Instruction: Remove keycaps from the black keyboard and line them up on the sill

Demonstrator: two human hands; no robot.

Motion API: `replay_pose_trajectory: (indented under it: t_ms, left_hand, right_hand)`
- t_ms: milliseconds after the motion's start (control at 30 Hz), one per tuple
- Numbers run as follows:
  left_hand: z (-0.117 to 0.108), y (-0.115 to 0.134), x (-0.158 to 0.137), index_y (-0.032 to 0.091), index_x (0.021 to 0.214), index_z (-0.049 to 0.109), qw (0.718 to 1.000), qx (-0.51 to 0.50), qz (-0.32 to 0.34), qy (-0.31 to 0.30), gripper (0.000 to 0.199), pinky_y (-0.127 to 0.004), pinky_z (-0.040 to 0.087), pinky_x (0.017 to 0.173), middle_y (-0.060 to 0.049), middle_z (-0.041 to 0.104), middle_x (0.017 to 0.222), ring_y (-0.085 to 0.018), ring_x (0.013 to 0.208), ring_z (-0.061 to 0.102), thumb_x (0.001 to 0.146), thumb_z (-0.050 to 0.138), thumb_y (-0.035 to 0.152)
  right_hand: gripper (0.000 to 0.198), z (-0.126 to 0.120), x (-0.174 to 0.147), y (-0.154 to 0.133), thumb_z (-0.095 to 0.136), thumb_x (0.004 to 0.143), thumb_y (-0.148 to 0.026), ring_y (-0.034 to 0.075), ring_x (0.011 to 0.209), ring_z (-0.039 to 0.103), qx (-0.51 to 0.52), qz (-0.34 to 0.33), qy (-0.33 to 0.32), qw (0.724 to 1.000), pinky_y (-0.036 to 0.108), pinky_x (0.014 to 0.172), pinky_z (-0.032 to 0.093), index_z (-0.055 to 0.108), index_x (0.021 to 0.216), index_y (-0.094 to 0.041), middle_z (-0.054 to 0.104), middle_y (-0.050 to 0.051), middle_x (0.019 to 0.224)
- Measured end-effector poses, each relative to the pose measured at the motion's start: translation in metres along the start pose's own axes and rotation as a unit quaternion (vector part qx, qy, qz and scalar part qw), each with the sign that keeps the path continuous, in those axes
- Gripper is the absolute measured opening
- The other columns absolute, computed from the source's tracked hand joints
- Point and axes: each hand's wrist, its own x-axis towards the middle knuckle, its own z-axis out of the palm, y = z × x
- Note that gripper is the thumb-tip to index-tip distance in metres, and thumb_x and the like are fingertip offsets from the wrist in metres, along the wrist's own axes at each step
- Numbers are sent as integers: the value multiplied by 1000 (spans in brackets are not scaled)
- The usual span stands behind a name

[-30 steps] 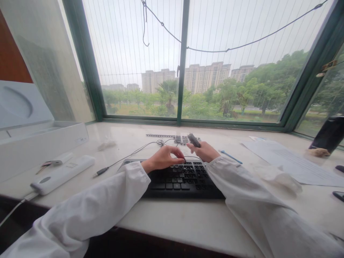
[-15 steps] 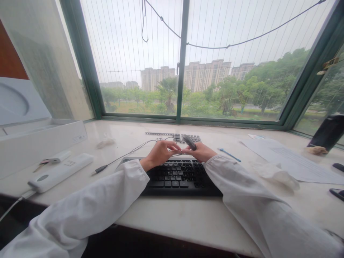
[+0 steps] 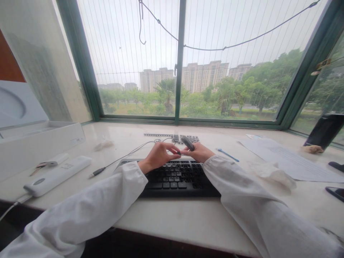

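Keyboard (image 3: pixel 174 185) is only partly capped, with loose keycaps (image 3: pixel 176 138) near the far edge of the tabletop (image 3: pixel 174 215), left hand (image 3: pixel 158 156) pinching a small dark piece (image 3: pixel 178 153), right hand (image 3: pixel 201 152) gripping a dark tool (image 3: pixel 188 143).

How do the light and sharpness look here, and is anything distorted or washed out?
Head view: daylight from the window, sky nearly white, faint sheen on the counter; head view: keyboard dark, key markings unreadable; head view: paper, print blurred; head view: dark piece in the left hand too small to identify; head view: wide-angle look, window sides splaying outward.
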Motion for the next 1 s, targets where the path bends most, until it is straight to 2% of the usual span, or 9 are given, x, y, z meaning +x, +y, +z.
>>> replay_pose_trajectory:
  t_ms: [133,200,300,400,500,633,833,1000]
  left_hand:
    - [-1,3,-1,23,84,73,999,37,18,8,15,-23,48,70,2,73,75,-14,69,67,75,69,34]
    - [-2,2,-1,24,85,73,998,66,22,11,14,-23,48,69,2,73,75,-13,68,66,76,68,35]
    - [-6,-2,1,24,85,72,992,120,13,20,15,-24,48,68,3,73,76,-15,69,66,75,67,36]
    - [-9,-7,4,25,85,71,987,159,9,35,15,-25,48,74,3,73,84,-16,78,67,76,66,36]
    - [-12,-12,6,25,85,70,983,176,11,56,14,-26,49,80,3,73,91,-17,85,66,77,65,35]
    - [-11,-14,6,24,87,70,981,184,7,59,15,-26,50,77,3,73,90,-16,83,66,78,64,35]
    - [-11,-12,6,24,89,70,980,188,10,64,18,-26,52,73,2,73,90,-16,81,67,79,62,37]
    - [-21,-10,8,23,93,70,971,221,2,93,24,-28,52,74,0,73,93,-17,75,67,82,59,42]
  right_hand:
    - [41,1,2,3,62,73,-54,11,53,46,-2,-4,-1,1000,25,57,36,74,87,-17,51,-3,54]
    - [38,3,5,5,58,77,-51,12,58,50,-25,-10,18,999,24,59,37,73,85,-17,55,-1,59]
    - [31,4,7,10,53,81,-45,15,67,56,-128,5,99,987,25,62,39,69,84,-18,62,2,69]
    - [25,3,8,16,53,81,-41,20,76,61,-248,62,159,954,28,65,41,67,87,-21,67,5,81]
    - [25,-3,6,22,50,81,-41,24,82,63,-300,107,160,934,32,67,44,66,90,-24,68,8,89]
    - [30,-10,5,27,51,80,-41,29,88,64,-327,142,155,921,37,71,47,66,98,-22,67,12,96]
    - [28,-12,6,30,53,79,-35,29,90,64,-339,146,144,918,38,73,49,67,97,-18,66,14,98]
    - [24,-13,5,30,53,78,-29,27,89,64,-340,143,144,918,37,73,49,67,95,-18,66,15,98]
